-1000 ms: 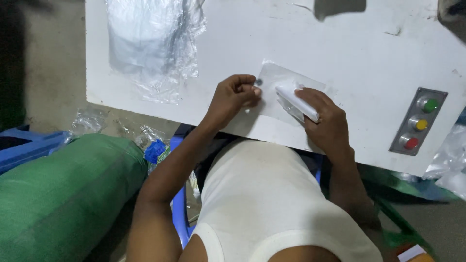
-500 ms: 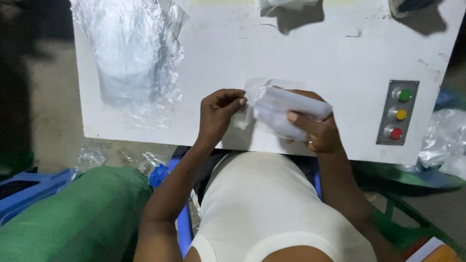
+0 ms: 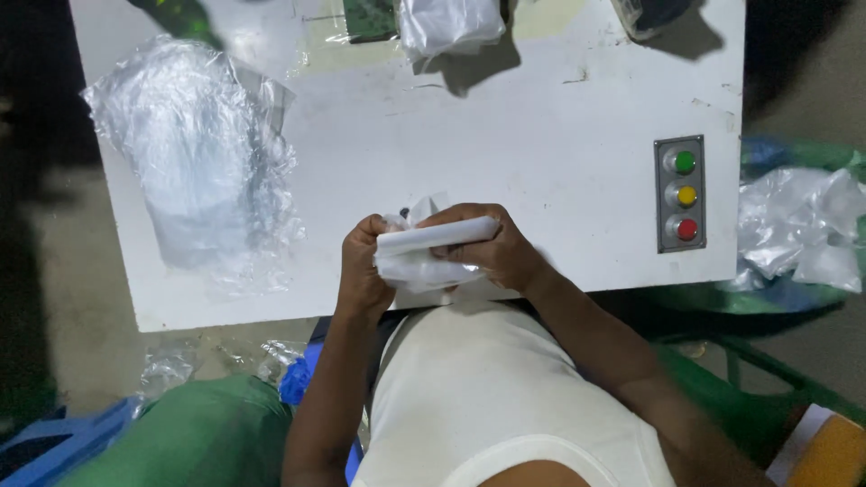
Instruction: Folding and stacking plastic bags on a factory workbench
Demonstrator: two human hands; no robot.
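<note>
Seen from the head camera, a seated person works at the near edge of a white worktable [image 3: 505,135], both hands raised just above its surface. The right hand [image 3: 492,248] is closed over a small white bar-shaped item [image 3: 436,236], fingers wrapped along its length so it lies level and crosswise. The left hand [image 3: 363,271] is pinched shut on the clear plastic sleeve [image 3: 417,271] bunched under and around the item's left end, a hold that suits keeping the sleeve's mouth against the item; how far in the item sits cannot be told.

A heap of clear plastic bags [image 3: 194,162] lies by the table's left edge, within the left arm's reach. A metal panel with green, yellow and red buttons [image 3: 681,194] is set near the right edge, apart from the hands. A wrapped white bundle [image 3: 448,22] rests at the far edge. More crumpled plastic [image 3: 798,225] lies off the table to the right, and a green sack [image 3: 198,433] sits below the near left corner.
</note>
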